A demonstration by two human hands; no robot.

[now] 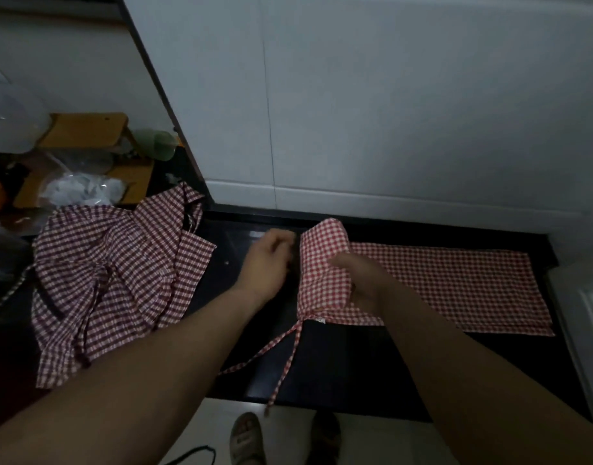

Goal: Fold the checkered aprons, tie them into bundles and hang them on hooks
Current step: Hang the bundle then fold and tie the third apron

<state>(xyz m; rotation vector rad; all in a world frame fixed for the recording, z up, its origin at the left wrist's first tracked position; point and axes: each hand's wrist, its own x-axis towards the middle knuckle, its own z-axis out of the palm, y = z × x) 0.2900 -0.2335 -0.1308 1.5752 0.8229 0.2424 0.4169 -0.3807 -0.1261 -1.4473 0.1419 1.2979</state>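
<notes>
Checkered apron (456, 283) on black counter (355, 364), white wall (389, 95)

Dim, soft, wide-angle edge distortion

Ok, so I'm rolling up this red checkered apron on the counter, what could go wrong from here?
The ties hang over the counter edge toward your feet, so they might snag or pull the roll crooked. Only your right hand plainly grips the rolled end; the roll may loosen. The heaped aprons lie close on the left and could get caught up.
</notes>
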